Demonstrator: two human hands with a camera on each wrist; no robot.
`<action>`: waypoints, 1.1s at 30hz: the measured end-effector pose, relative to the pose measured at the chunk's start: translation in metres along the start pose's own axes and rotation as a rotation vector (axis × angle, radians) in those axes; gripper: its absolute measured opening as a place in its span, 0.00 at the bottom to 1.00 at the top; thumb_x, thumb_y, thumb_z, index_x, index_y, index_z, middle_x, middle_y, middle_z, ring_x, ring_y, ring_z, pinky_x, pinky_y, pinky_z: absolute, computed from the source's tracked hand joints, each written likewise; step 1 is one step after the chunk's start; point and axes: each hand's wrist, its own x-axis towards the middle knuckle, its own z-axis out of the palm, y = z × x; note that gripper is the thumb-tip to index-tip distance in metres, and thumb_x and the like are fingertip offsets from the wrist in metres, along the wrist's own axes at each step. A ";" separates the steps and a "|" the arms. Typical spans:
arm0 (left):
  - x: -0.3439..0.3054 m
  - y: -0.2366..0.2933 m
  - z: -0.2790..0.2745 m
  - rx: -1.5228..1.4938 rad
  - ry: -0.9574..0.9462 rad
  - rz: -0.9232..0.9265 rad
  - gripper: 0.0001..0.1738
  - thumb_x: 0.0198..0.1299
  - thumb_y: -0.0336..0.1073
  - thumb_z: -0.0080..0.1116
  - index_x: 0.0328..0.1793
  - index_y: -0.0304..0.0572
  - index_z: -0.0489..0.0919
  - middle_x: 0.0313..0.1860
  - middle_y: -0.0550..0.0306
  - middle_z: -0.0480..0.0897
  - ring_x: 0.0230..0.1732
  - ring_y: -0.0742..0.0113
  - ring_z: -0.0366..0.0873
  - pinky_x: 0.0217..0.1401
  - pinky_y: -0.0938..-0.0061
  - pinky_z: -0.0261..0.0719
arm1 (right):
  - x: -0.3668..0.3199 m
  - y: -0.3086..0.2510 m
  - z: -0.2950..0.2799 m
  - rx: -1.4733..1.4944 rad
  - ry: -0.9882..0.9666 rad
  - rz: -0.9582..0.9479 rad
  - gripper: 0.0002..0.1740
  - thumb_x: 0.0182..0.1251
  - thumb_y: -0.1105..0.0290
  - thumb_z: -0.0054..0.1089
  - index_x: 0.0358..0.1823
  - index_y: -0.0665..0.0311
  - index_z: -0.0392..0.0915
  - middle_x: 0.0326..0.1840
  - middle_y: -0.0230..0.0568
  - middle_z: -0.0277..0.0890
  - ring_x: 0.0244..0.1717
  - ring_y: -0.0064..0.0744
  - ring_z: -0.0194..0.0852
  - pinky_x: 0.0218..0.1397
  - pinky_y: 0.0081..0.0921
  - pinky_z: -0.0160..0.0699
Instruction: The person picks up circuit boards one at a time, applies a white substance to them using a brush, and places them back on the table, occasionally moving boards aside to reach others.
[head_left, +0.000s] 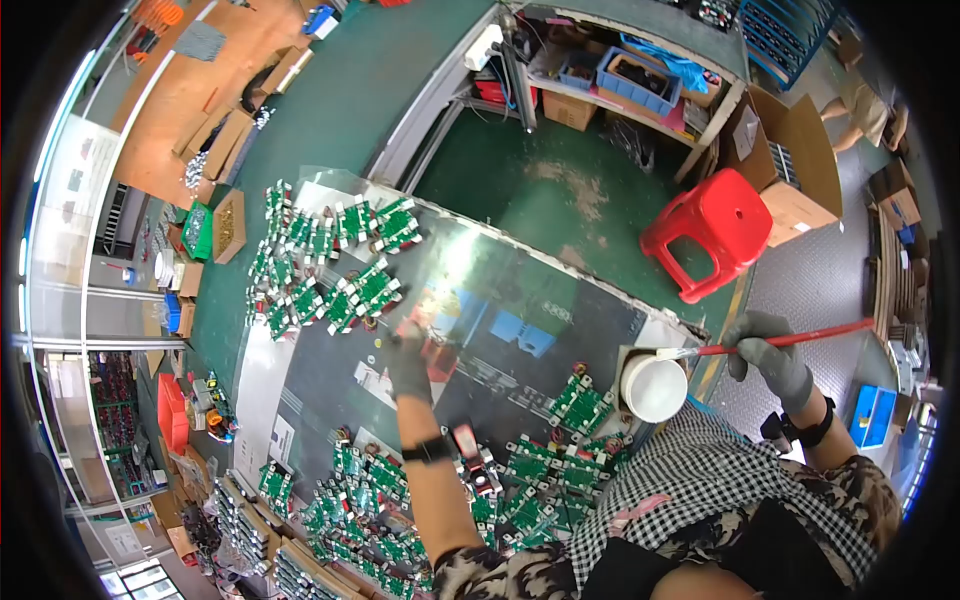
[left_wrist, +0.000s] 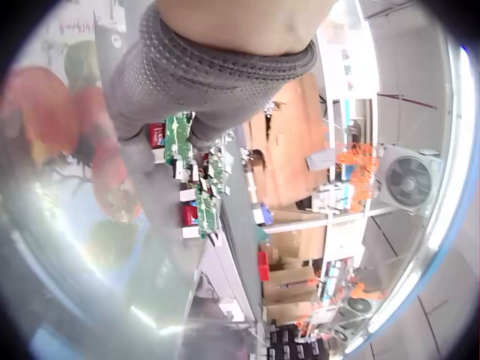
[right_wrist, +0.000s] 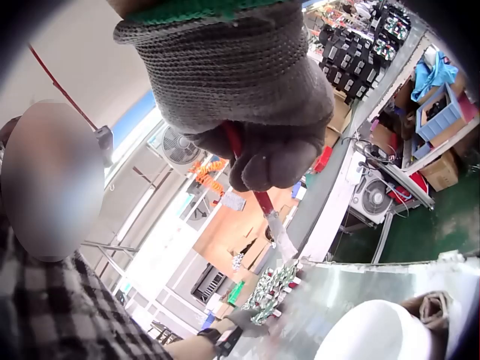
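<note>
My gloved left hand is over the dark tabletop, just beside a group of green circuit boards. In the left wrist view the thumb and fingers of that hand stand apart, with boards showing between and beyond them; no grip on a board is visible. My gloved right hand grips a red-handled brush, its pale tip at the rim of a white cup. In the right wrist view the fingers of that hand curl round the brush handle.
More green boards cover the near side of the table. A red and black object lies by my left forearm. Beyond the table edge are a red stool, an open cardboard box and a shelf with blue bins.
</note>
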 end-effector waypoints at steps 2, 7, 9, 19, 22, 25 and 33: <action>-0.045 -0.042 -0.010 0.477 -0.239 0.109 0.27 0.58 0.41 0.59 0.62 0.39 0.70 0.51 0.50 0.76 0.51 0.59 0.76 0.51 0.69 0.77 | -0.003 0.010 -0.004 0.058 -0.068 0.034 0.11 0.58 0.71 0.47 0.38 0.70 0.74 0.19 0.35 0.71 0.18 0.20 0.67 0.21 0.18 0.66; -0.122 -0.090 0.032 1.082 -0.527 0.219 0.24 0.53 0.47 0.61 0.53 0.45 0.78 0.47 0.49 0.79 0.50 0.53 0.75 0.57 0.66 0.70 | -0.004 0.013 0.005 0.106 -0.130 0.115 0.11 0.58 0.72 0.51 0.39 0.72 0.74 0.21 0.33 0.70 0.19 0.18 0.65 0.22 0.18 0.64; -0.125 -0.093 0.046 1.240 -0.483 0.348 0.22 0.52 0.49 0.61 0.49 0.46 0.81 0.46 0.49 0.79 0.50 0.51 0.75 0.56 0.64 0.70 | -0.005 0.026 0.005 0.017 -0.262 0.041 0.11 0.58 0.70 0.54 0.39 0.71 0.76 0.22 0.31 0.71 0.22 0.17 0.66 0.24 0.17 0.64; -0.114 -0.086 0.033 0.688 -0.522 0.003 0.09 0.58 0.37 0.58 0.37 0.40 0.75 0.24 0.66 0.71 0.26 0.77 0.67 0.31 0.77 0.70 | -0.001 0.074 0.018 -0.320 -0.322 0.058 0.12 0.58 0.68 0.52 0.38 0.68 0.77 0.32 0.40 0.76 0.34 0.29 0.75 0.39 0.28 0.74; -0.127 -0.061 0.030 0.545 -0.397 0.081 0.10 0.61 0.34 0.54 0.45 0.39 0.72 0.32 0.61 0.74 0.29 0.77 0.70 0.32 0.79 0.72 | 0.007 0.074 0.030 -0.347 -0.326 0.159 0.10 0.56 0.67 0.53 0.35 0.66 0.78 0.32 0.39 0.77 0.32 0.29 0.75 0.40 0.26 0.74; -0.147 -0.026 0.025 0.411 -0.260 0.111 0.12 0.61 0.33 0.51 0.49 0.38 0.70 0.38 0.59 0.75 0.33 0.76 0.72 0.34 0.79 0.74 | 0.011 0.095 0.033 -0.380 -0.268 0.062 0.10 0.55 0.66 0.54 0.31 0.66 0.78 0.23 0.38 0.75 0.26 0.26 0.74 0.30 0.25 0.72; -0.211 0.050 0.044 0.236 -0.251 0.117 0.17 0.57 0.30 0.46 0.54 0.38 0.71 0.43 0.57 0.76 0.41 0.73 0.75 0.43 0.79 0.75 | -0.001 0.044 -0.007 0.331 -0.167 0.398 0.12 0.57 0.69 0.49 0.35 0.71 0.77 0.18 0.37 0.73 0.14 0.21 0.62 0.16 0.19 0.59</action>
